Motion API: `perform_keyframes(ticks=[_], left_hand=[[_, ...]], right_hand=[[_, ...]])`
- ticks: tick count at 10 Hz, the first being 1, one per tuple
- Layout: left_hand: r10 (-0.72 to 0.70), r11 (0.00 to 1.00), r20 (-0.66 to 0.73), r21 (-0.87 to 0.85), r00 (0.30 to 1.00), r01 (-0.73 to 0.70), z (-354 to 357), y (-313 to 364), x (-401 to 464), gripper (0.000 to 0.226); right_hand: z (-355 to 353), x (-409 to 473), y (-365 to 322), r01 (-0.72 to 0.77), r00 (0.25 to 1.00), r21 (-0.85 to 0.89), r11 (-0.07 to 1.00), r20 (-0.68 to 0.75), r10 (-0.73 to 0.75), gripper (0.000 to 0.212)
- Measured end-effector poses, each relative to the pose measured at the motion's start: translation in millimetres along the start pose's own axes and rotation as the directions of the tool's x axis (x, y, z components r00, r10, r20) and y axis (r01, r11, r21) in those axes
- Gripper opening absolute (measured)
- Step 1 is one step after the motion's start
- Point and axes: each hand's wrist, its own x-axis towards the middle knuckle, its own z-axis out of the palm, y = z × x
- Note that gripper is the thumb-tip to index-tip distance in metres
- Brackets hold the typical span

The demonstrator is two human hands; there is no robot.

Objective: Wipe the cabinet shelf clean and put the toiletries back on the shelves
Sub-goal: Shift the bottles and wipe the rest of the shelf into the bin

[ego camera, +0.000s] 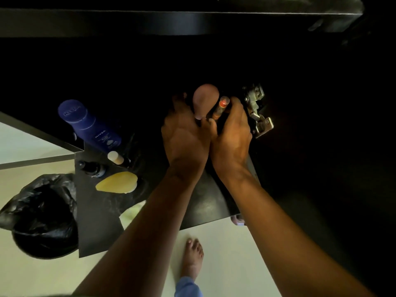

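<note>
Both my hands reach into a dark cabinet over a black shelf (205, 202). My left hand (184, 133) holds a pinkish-brown rounded bottle (204, 99) by its lower end. Beside it, my right hand (231, 131) is closed around a thin clear tube with an orange-red top (222, 103). The two hands touch each other. On the shelf's left part stand a dark blue Nivea bottle (90, 123), a small cream-capped bottle (115, 157), a small dark bottle (92, 168) and a yellow oval container (117, 182).
A metal door hinge (257, 110) sits just right of my right hand. A bin with a black bag (42, 215) stands on the pale floor at left. My bare foot (192, 258) is below the shelf edge. An upper shelf edge (171, 22) runs overhead.
</note>
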Motion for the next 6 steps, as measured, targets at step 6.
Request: perform_keyframes(ticks=[6], left_hand=[[-0.023, 0.989, -0.349, -0.147, 0.937, -0.030, -186, -35, -110, 0.025]], right_hand=[[4, -118, -60, -0.017, 0.804, 0.186, 0.982, 0.586, -0.097, 0.058]])
